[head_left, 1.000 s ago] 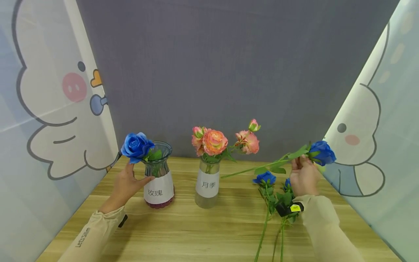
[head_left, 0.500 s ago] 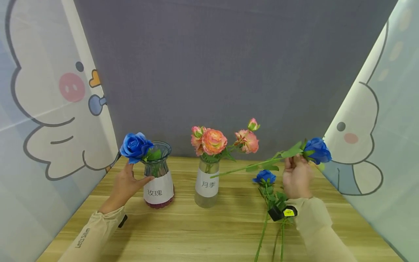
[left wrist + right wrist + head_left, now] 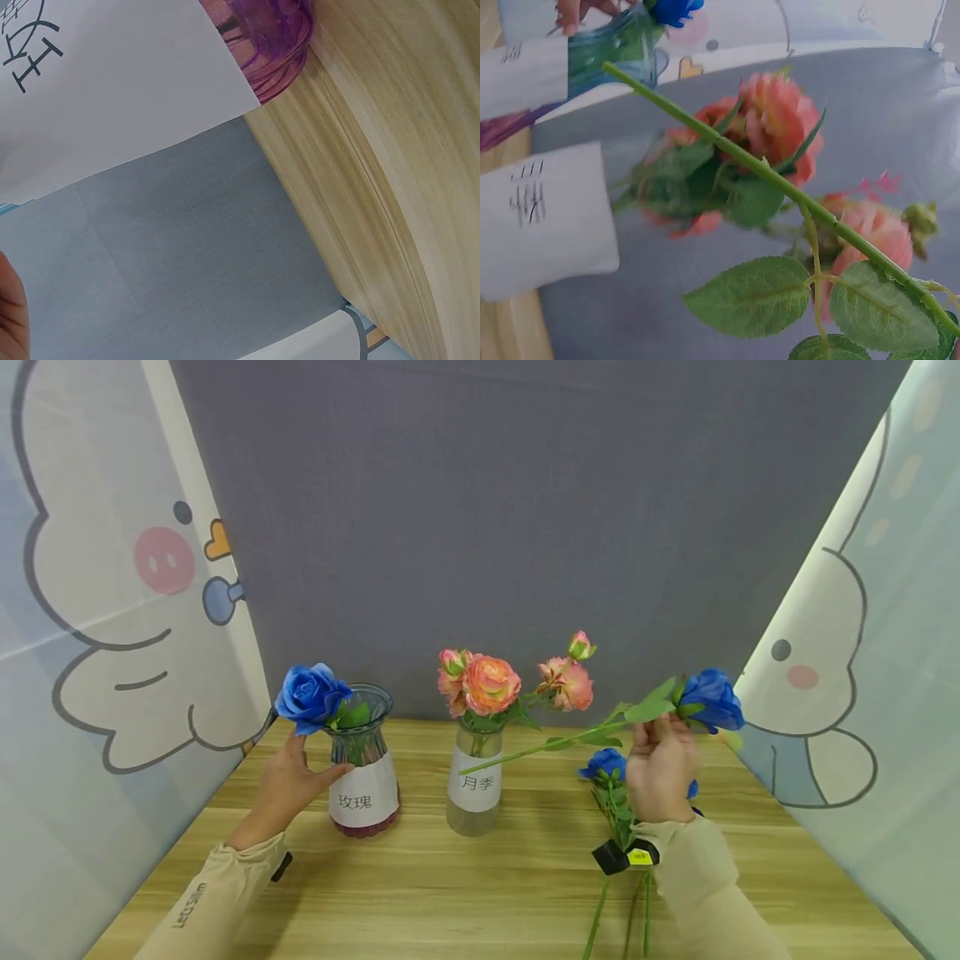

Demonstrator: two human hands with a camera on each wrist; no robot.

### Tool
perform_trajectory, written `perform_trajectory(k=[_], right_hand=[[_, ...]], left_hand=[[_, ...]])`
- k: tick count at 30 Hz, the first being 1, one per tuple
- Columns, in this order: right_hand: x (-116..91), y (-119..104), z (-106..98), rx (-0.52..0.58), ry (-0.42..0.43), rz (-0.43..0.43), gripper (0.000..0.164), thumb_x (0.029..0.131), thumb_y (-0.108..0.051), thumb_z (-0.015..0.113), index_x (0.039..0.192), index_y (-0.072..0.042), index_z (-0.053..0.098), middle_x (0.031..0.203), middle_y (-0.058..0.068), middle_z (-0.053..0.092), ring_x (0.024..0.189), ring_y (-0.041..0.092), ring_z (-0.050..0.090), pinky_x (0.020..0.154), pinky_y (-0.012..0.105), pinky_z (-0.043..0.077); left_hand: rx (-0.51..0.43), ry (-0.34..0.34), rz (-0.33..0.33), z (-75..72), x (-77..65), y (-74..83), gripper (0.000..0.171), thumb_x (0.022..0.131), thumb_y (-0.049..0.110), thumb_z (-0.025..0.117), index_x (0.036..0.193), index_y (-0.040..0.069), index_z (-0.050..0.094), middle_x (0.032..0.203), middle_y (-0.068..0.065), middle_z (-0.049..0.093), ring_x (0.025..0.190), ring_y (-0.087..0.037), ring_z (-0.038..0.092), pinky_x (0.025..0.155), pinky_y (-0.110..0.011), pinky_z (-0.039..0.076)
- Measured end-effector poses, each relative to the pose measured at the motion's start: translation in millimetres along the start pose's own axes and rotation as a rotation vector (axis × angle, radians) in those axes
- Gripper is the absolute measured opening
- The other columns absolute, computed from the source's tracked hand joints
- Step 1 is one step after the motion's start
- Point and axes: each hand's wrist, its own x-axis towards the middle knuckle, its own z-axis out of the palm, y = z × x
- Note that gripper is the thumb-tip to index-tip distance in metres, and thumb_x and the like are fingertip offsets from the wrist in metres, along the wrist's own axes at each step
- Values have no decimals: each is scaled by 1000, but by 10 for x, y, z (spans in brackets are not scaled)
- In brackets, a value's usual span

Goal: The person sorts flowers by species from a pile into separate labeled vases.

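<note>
Over the table [image 3: 450,902], the right hand [image 3: 662,777], fingers [image 3: 662,729] pinching a blue rose [image 3: 711,702], edges nearer the vase [image 3: 369,783] the left hand [image 3: 287,783] grips.

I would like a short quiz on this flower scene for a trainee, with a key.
1. What does the right hand hold? A) a watering can; B) a blue rose; C) nothing.
2. True or false: the left hand touches the purple-based vase, which holds a second blue rose.
3. Fill in: in the head view, the vase with pink flowers stands to the other vase's ____.

Key: 1 B; 2 true; 3 right.
</note>
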Motion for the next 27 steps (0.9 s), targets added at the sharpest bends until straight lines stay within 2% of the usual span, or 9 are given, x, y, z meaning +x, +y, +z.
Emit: perform_trajectory(k=[6,10,15,22,27], right_hand=[[-92,36,88,49,-104,-23,13,96,4,47,84,7,49,74,12,47,50,16,39,45,25,39],[-139,68,163,60,-162,-55,16,94,7,51,80,10,58,67,13,52,46,16,41,43,23,40],[-180,112,279,72,-212,-100,14,92,10,53,80,12,60,66,14,53,45,16,45,44,22,43],[-246,188,449,77,-210,-129,6,89,11,58,84,13,59,69,15,57,48,19,55,47,23,50],[-300,323,538,73,-168,-160,7,88,11,60,85,11,54,73,15,55,48,18,54,45,21,48]], left_hand=[[-6,-19,-16,-15,3,17,85,64,11,89,133,-6,42,64,0,33,49,-8,28,45,-27,26],[-8,-22,-20,-23,1,28,84,64,9,89,132,-6,42,64,0,33,49,-10,30,45,-27,26],[-11,-14,-10,-28,-3,40,85,62,7,89,132,-7,42,65,-1,34,51,-13,31,45,-27,26],[-5,5,17,-32,-5,30,86,61,7,89,132,-7,42,65,-1,34,51,-11,30,45,-27,27],[-5,-3,2,-23,-10,37,83,62,8,89,130,-6,43,62,1,33,50,-11,30,44,-27,26]])
